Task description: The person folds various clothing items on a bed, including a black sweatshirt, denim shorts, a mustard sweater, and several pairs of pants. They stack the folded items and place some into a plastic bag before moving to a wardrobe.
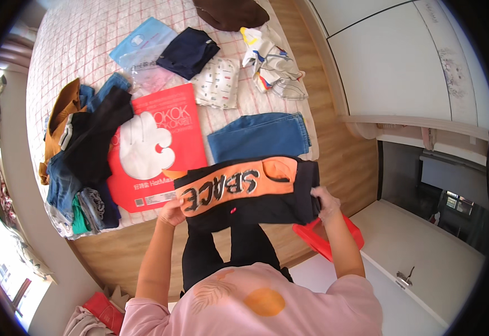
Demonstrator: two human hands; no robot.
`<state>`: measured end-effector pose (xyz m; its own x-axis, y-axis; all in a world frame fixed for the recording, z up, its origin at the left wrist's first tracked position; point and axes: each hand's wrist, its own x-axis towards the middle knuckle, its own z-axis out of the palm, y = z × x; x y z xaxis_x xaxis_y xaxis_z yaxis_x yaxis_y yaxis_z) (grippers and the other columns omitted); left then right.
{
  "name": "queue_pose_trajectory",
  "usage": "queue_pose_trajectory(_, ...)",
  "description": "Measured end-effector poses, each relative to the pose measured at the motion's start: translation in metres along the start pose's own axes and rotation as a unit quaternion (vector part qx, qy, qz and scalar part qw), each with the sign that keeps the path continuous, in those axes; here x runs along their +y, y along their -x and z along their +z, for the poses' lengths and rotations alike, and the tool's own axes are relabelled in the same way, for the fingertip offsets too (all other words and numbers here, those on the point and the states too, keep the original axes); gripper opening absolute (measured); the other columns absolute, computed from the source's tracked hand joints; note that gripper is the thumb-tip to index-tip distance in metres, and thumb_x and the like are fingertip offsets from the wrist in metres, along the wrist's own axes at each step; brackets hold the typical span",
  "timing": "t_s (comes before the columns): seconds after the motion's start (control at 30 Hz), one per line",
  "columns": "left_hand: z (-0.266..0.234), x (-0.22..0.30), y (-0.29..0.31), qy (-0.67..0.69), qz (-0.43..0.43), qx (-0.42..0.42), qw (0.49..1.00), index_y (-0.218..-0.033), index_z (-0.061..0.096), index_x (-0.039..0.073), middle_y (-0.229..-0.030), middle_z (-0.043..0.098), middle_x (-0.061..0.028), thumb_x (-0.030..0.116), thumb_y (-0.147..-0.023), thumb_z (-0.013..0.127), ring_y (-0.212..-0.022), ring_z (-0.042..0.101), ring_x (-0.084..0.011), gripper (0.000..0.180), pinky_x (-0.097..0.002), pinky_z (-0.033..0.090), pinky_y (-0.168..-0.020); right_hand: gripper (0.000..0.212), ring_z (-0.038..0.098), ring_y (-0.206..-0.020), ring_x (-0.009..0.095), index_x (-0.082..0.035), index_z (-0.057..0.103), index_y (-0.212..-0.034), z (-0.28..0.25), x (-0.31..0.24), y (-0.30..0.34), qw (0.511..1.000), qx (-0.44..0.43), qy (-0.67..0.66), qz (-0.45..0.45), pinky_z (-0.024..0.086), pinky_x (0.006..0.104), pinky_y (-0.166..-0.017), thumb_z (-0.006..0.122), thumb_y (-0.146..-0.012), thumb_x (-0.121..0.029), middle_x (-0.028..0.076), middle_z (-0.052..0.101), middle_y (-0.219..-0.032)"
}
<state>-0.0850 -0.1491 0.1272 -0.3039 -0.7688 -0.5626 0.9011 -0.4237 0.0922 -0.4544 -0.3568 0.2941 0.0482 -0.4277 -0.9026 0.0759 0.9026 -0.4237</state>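
Note:
Between my two hands a folded black-and-orange garment [239, 215] is stretched out level in front of my waist. Large printed letters run across its orange panel, and its exact kind is unclear. My left hand [171, 213] is closed on its left end, and my right hand [327, 203] grips the right end. Just beyond it, folded blue jeans [258, 137] lie on the bed's near right part. A flat red shopping bag [194, 120] with a white printed shape lies beyond my left hand.
The checked bedspread [87, 33] carries a clothes pile [90, 134] at left. Farther back are dark blue folded clothing [188, 53], white patterned fabric [217, 84], a plastic packet [143, 42], a crumpled white garment [272, 61] and a brown item [230, 12]. Behind my right forearm shows a red object [314, 238]. White cabinets [390, 61] stand right.

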Motion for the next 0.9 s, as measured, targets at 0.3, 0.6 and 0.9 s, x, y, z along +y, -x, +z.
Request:
queue_pose_trajectory(0.3,0.062,-0.002,-0.109,-0.124,0.072,0.167,0.975,-0.126,0.039,0.004,-0.121,0.053,-0.0102,0.012,-0.092,0.047,-0.109,0.053,-0.02,0.036,-0.0354,0.046,-0.091,0.047,0.059,-0.09,0.014,-0.002,0.051,-0.116,-0.081,-0.065,-0.17,0.987,-0.127,0.097,-0.002,0.049,0.0288,-0.077,0.06,-0.073,-0.018,0.007,0.061,-0.103)
queue_pose_trajectory(0.6,0.03,-0.028,-0.18,-0.364,0.094,0.269,0.887,-0.123,0.039,0.006,-0.107,0.056,-0.0046,0.008,-0.085,0.058,-0.095,0.054,-0.0116,0.043,-0.026,0.045,-0.077,0.068,0.054,-0.077,0.015,-0.003,0.041,-0.127,-0.07,-0.065,-0.265,0.9,-0.046,0.397,-0.173,0.046,0.0277,-0.072,0.073,-0.071,-0.023,0.008,0.057,-0.094)
queue_pose_trajectory(0.9,0.032,-0.046,-0.174,-0.37,0.122,0.369,0.844,-0.14,0.013,0.01,-0.099,0.057,-0.0081,0.009,-0.081,0.064,-0.074,0.052,-0.0088,0.078,-0.0239,0.047,-0.067,0.043,0.057,-0.075,0.023,-0.002,0.051,-0.114,-0.078,-0.065,-0.264,0.742,0.135,0.521,-0.4,0.047,0.0333,-0.071,0.065,-0.073,-0.009,0.011,0.06,-0.092)
